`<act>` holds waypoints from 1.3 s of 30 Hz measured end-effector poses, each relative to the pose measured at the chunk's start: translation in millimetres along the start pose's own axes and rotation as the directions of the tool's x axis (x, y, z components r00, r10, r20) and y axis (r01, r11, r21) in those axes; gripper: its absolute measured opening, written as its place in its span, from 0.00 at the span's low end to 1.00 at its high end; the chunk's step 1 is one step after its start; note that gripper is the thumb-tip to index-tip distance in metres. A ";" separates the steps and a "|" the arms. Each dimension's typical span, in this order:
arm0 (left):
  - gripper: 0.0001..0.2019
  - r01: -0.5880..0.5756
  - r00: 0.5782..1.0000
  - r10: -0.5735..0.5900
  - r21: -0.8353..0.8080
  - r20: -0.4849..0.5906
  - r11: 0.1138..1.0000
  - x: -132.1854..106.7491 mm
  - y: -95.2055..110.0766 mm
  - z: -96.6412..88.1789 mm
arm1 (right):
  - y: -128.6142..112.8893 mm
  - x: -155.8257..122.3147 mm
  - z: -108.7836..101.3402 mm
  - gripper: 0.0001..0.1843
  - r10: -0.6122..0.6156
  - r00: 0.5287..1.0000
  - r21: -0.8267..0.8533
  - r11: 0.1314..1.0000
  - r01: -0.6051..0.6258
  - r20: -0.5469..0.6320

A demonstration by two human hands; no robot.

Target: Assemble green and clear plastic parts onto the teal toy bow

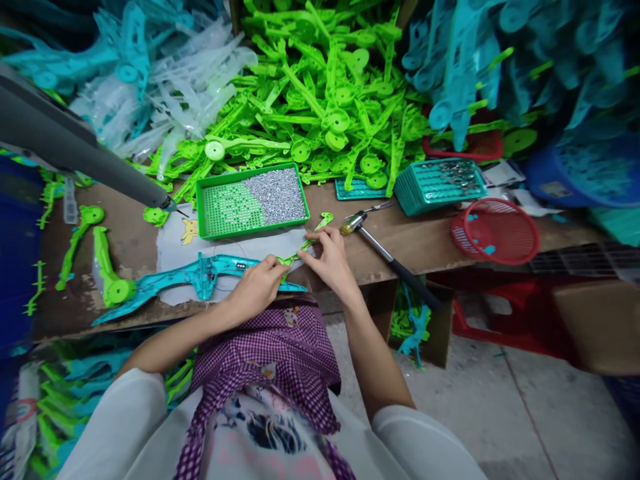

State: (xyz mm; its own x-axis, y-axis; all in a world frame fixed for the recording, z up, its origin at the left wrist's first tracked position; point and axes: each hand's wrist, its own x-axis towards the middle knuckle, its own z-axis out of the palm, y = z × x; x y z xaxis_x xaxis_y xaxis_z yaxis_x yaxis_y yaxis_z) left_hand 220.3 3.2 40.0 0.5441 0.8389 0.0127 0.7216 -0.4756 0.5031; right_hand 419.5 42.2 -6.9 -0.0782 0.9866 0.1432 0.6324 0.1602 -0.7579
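My left hand [260,283] and my right hand [330,259] meet at the front of the bench, both closed in a pinch on a thin bright green plastic piece [326,219]. Its hooked end sticks out beyond my right fingers, and the rest is partly covered by the hands. Under and beside my left hand lies a long blue plastic part [177,272], with a small metal piece near its middle, on a whitish cloth [175,240]. A green perforated tray [200,212] of small silver screws [280,193] stands just behind the hands.
A grey powered screwdriver [100,147] slants in from the left. Right of my hands lies a hammer [380,247]. Farther right are teal trays [420,190] and a red basket [510,230]. Green parts [320,100] pile high behind; blue parts [465,60] flank them.
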 end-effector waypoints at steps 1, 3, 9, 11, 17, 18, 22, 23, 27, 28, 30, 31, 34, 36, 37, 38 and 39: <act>0.13 0.009 1.000 -0.009 0.009 0.026 1.000 1.1 0.6 -1.7 | -0.4 0.0 0.4 0.20 -0.001 1.000 -0.007 1.000 0.001 -0.001; 0.14 0.023 0.997 -0.024 0.018 0.078 1.000 3.3 0.4 -6.9 | -1.1 -0.2 0.9 0.23 0.002 1.000 -0.031 1.000 -0.002 0.001; 0.14 0.071 0.993 -0.074 0.038 0.090 0.997 1.5 -15.2 -25.6 | -2.9 -1.5 0.5 0.25 0.027 0.999 -0.086 0.996 -0.024 0.029; 0.15 0.041 0.991 -0.047 0.055 0.123 0.998 -0.6 -21.8 -28.6 | -3.7 -1.7 0.4 0.25 0.033 0.999 -0.105 0.994 -0.030 0.032; 0.20 -0.082 0.978 0.046 0.175 0.203 0.981 7.7 -35.9 -31.3 | -7.0 -1.9 0.9 0.25 0.037 0.999 -0.195 0.980 -0.031 0.027; 0.20 -0.104 0.973 0.062 0.185 0.224 0.977 10.7 -37.2 -31.9 | -7.5 -2.4 0.9 0.25 0.039 0.999 -0.215 0.976 -0.033 0.025; 0.20 -0.171 0.955 0.103 0.230 0.279 0.958 19.4 -38.0 -35.8 | -12.9 -8.0 0.8 0.24 0.031 0.999 -0.291 0.957 -0.020 0.034; 0.20 -0.184 0.951 0.110 0.242 0.288 0.953 20.2 -37.5 -36.7 | -15.7 -10.3 1.0 0.25 0.020 1.000 -0.314 0.949 -0.013 0.020; 0.19 -0.200 0.941 0.112 0.259 0.319 0.945 20.6 -36.2 -38.2 | -29.4 -18.0 3.9 0.22 -0.124 0.992 -0.357 0.927 0.110 -0.017; 0.19 -0.194 0.941 0.105 0.257 0.321 0.947 20.3 -36.6 -37.7 | -31.7 -18.5 5.1 0.19 -0.171 0.985 -0.334 0.927 0.168 0.021; 0.19 -0.180 0.944 0.098 0.243 0.315 0.953 19.6 -38.4 -35.8 | -33.5 -17.6 7.4 0.14 -0.238 0.963 -0.257 0.929 0.265 0.129; 0.19 -0.175 0.947 0.099 0.233 0.306 0.957 19.0 -39.6 -34.6 | -33.0 -16.5 8.5 0.13 -0.255 0.952 -0.222 0.931 0.290 0.171; 0.19 -0.200 0.952 0.138 0.214 0.273 0.956 16.4 -43.4 -30.9 | -29.3 -13.0 10.7 0.14 -0.271 0.938 -0.176 0.934 0.311 0.216; 0.20 -0.228 0.952 0.172 0.212 0.253 0.950 14.1 -45.6 -29.5 | -27.4 -11.8 11.2 0.14 -0.284 0.933 -0.165 0.932 0.323 0.219; 0.20 -0.237 0.952 0.183 0.209 0.245 0.949 12.8 -46.7 -29.2 | -27.0 -11.6 11.2 0.13 -0.291 0.930 -0.160 0.931 0.330 0.223; 0.20 -0.238 0.953 0.188 0.201 0.238 0.950 11.5 -47.7 -29.1 | -27.1 -11.5 10.9 0.13 -0.298 0.926 -0.155 0.929 0.337 0.230; 0.20 -0.232 0.955 0.186 0.189 0.231 0.954 10.2 -48.9 -29.2 | -27.4 -11.4 10.3 0.13 -0.304 0.922 -0.152 0.926 0.345 0.239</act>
State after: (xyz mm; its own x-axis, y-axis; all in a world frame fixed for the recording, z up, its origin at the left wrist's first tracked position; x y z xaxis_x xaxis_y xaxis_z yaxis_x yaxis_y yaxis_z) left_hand 178.1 42.7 40.7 0.7528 0.6515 -0.0938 0.6435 -0.6983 0.3135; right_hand 395.1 26.9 5.7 -0.4488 0.8685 0.2103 0.6757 0.4838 -0.5562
